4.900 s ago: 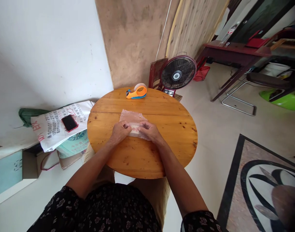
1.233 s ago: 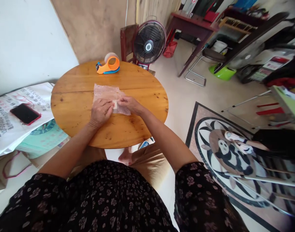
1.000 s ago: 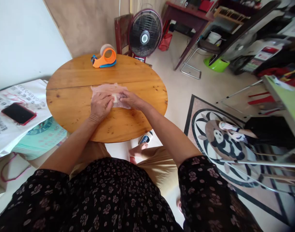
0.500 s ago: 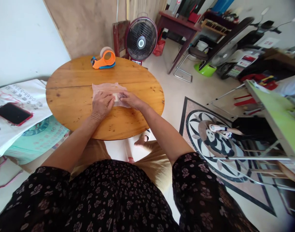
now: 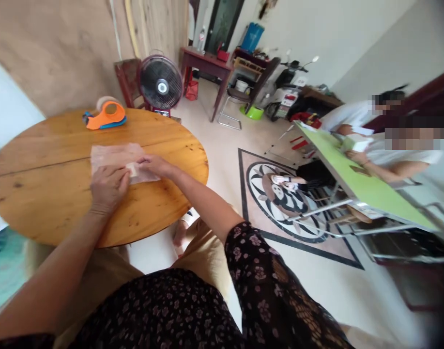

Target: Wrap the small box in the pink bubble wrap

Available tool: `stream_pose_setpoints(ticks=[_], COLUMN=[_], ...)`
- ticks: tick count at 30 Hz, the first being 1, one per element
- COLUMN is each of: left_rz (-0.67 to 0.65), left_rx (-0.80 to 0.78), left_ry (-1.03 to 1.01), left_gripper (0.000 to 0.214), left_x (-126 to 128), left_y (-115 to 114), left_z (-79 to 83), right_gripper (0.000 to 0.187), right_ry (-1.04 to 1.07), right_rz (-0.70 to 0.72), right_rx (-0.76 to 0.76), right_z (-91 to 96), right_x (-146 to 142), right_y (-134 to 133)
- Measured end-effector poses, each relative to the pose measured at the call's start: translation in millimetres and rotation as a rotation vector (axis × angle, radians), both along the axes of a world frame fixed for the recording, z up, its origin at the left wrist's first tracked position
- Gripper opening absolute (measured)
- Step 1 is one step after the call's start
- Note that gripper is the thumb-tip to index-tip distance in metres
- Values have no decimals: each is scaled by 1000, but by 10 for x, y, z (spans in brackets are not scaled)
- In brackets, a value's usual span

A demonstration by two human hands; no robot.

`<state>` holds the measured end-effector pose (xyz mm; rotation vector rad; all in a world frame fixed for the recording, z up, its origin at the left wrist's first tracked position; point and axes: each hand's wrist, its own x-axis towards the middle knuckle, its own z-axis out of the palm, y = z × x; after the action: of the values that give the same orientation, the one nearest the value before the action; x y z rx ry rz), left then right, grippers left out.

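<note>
On the round wooden table (image 5: 54,194) lies a flat, pinkish, see-through plastic bag (image 5: 107,156) with crumpled edges. A small white piece (image 5: 132,169) shows on it, between my hands. My left hand (image 5: 109,189) presses on the bag's near left part, its fingers bent and drawn together by the white piece. From the right, my right hand (image 5: 155,166) pinches at the bag's right side, fingertips against the white piece. The bag's near edge is partly covered by both hands. Whether the white piece is loose or part of the bag, I cannot tell.
An orange and blue tape dispenser (image 5: 111,115) with a tape roll stands at the table's far side. Behind it are a fan (image 5: 161,85) and a wooden chair (image 5: 129,80). To the right, two people sit at a green table (image 5: 356,167), handling small items.
My view has swung to the right, bringing the people at the green table into sight. Both hands stay on the plastic bag, with the white piece still between them.
</note>
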<state>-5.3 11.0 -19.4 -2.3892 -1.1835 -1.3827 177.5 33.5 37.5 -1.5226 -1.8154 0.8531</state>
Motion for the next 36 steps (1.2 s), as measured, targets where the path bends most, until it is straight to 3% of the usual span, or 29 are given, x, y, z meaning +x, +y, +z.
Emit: stream_pose_setpoints(ticks=[6, 12, 24, 30, 34, 36], left_rz=[5, 0, 26, 49, 47, 52], left_rx=[-99, -138, -131, -154, -203, -226], left_ry=[-8, -46, -35, -28, -39, -38], left_gripper=[26, 22, 16, 14, 15, 15], left_x=[51, 52, 83, 92, 99, 104], left_y=[-49, -69, -123, -142, -166, -176], left_z=[95, 112, 143, 153, 182, 198], right_gripper=[14, 13, 10, 13, 22, 22], right_ry=[58, 69, -16, -88, -182, -213], right_rz=[113, 118, 93, 131, 154, 233], right_rx=[-69, -53, 63, 72, 299, 426], right_z=[-64, -175, -244, -171, -75, -49], right_x=[58, 76, 256, 316, 276, 248], right_y=[171, 248, 151, 101, 53, -10])
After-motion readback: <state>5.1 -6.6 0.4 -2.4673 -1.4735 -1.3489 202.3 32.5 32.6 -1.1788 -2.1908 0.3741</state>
